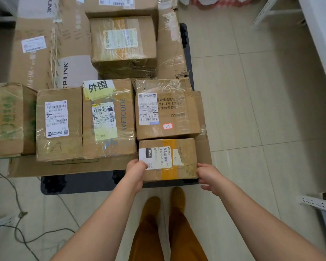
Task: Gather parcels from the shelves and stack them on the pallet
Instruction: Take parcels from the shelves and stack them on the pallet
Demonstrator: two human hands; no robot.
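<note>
Cardboard parcel (169, 159) sits at the pallet's (79, 182) near right corner, just in front of a larger box (167, 113). My left hand (136, 171) grips its left end and my right hand (207, 175) curls round the right end. I judge this the set-down step; next I release and step back. Open floor (252, 129) lies to the right.

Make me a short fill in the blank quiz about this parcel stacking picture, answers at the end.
1. Both hands hold the small box with the ____ tape stripe.
2. The left hand covers a corner of its white ____.
3. That box sits directly in front of the box with the red-outlined sticker, at the pallet's ____ edge.

Answers: yellow; label; near
</note>
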